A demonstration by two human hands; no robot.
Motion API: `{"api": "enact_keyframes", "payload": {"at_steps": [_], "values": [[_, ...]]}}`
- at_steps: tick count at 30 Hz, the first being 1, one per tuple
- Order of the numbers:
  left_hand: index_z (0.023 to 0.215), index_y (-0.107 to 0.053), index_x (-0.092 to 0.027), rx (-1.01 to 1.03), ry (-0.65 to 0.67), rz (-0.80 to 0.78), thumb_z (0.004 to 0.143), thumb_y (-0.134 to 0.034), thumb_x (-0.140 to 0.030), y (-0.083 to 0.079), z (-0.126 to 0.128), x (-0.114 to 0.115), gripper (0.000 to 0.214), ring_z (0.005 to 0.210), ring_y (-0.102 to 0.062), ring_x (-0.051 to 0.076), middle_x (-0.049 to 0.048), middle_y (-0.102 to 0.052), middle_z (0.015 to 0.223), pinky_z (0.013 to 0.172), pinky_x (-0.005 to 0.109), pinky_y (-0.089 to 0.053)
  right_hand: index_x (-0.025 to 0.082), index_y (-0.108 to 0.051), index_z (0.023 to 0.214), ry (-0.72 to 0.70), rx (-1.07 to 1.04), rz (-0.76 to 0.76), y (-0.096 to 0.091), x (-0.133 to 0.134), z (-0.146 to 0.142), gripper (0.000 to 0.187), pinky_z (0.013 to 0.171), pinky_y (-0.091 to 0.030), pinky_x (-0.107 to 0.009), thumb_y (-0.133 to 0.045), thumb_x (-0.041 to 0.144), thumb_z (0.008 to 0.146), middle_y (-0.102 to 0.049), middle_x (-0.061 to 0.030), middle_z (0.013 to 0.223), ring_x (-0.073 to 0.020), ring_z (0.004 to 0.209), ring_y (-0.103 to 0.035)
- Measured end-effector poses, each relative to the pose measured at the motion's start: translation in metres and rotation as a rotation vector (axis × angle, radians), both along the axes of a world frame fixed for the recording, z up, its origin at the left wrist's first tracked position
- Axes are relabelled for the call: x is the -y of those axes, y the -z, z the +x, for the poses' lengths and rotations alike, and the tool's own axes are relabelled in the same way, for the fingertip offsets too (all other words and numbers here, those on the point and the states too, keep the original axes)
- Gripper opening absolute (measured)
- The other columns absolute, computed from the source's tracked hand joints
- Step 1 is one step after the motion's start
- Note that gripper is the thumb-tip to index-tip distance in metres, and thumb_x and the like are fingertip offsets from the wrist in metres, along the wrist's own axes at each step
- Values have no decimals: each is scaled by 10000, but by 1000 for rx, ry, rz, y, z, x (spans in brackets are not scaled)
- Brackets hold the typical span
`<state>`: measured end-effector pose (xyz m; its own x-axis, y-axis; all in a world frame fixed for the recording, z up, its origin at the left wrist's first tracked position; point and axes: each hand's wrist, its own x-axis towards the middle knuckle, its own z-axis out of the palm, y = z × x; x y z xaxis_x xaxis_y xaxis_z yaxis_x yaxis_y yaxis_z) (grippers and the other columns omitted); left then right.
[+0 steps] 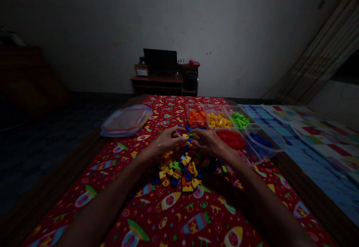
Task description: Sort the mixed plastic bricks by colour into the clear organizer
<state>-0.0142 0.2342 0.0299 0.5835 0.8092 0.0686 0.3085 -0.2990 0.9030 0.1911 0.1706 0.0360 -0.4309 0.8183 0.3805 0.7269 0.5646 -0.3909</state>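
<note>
A loose heap of toy building bricks (176,174), mostly yellow, blue, green and orange, lies in front of me on a red patterned cloth (117,187). Over the far part of the heap, my left hand (168,139) has its thumb and index finger curved and apart, beside a small yellow piece. My right hand (210,141) faces it, a yellow brick (195,137) between its thumb and fingers. To the right stands a clear divided tray (249,161) with orange, yellow, green, red and blue bricks in separate compartments. Both hands hide some of the heap.
Clear lids (127,120) lie stacked at the table's left edge. A round clear container (282,142) sits at the tray's right side. Beyond the table, a low desk (157,79) holds a dark monitor (161,62). A checked bedspread (316,127) is to the right.
</note>
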Motion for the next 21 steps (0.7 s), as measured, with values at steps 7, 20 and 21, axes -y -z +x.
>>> {"api": "enact_keyframes", "payload": {"at_steps": [7,20,21], "values": [[1163,-536,-149,79,25,-117,700,-657,-408,4,15,16,544,599,-601,134,-31,-641,670,540,218,-433,137,-613,1108,-34,49,-34,-2,5,-6,269,676,-400,-244,-538,157,851,-667,-108,933,-173,806,-601],[1006,-679,-180,-128,-19,297,837,-510,-400,-3,0,12,325,853,-661,213,50,-724,925,733,274,-493,128,-682,972,512,147,122,-31,-73,67,232,671,-431,-267,-527,256,859,-697,-113,845,-195,765,-624],[1001,-684,-187,-162,-19,326,833,-517,-381,-3,1,15,307,867,-661,216,50,-724,954,745,278,-493,115,-685,985,574,176,104,-33,-83,73,244,700,-440,-278,-527,249,858,-700,-133,888,-214,819,-633]]}}
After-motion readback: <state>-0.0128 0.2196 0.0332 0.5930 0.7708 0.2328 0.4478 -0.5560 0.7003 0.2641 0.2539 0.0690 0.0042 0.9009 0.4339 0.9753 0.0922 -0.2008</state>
